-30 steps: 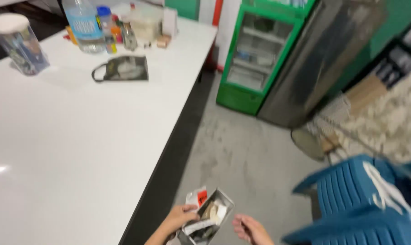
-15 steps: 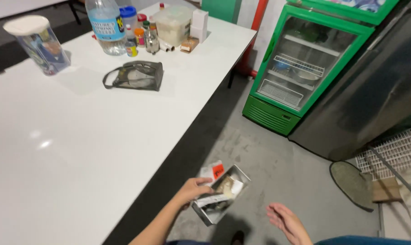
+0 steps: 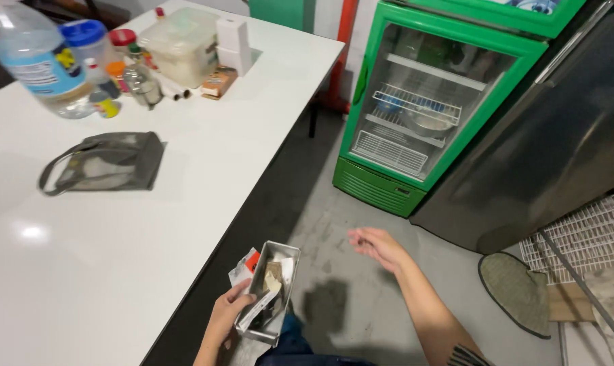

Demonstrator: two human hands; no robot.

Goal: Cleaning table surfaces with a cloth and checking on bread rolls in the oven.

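Desk: Hands at what, exactly?

Photographer: Left hand point(image 3: 224, 318) gripped a small rectangular metal tin point(image 3: 269, 290) at the near edge of the white table point(image 3: 117, 271), fingers clamped on its left side with some red-and-white paper packets point(image 3: 244, 266) pinched against it. The tin sat tilted over the floor, just off the table's edge, with scraps of paper and wrappers inside.

Desk: And the other hand?

Photographer: Right hand point(image 3: 378, 245) hung empty to the right of the tin, apart from it, fingers loosely spread over the concrete floor point(image 3: 334, 230).

Desk: How far along did it look?

Photographer: By my reading, the tin was in hand and filled with odds and ends, but nothing had been taken out or set down; the free hand touched nothing.

Desk: Surroundings?

Photographer: A grey mesh pouch point(image 3: 103, 163) lay flat on the table, well apart from the tin. Bottles, jars and a plastic box point(image 3: 181, 44) crowded the far end. A green glass-door fridge point(image 3: 432, 102) stood at the far right, shelves nearly bare
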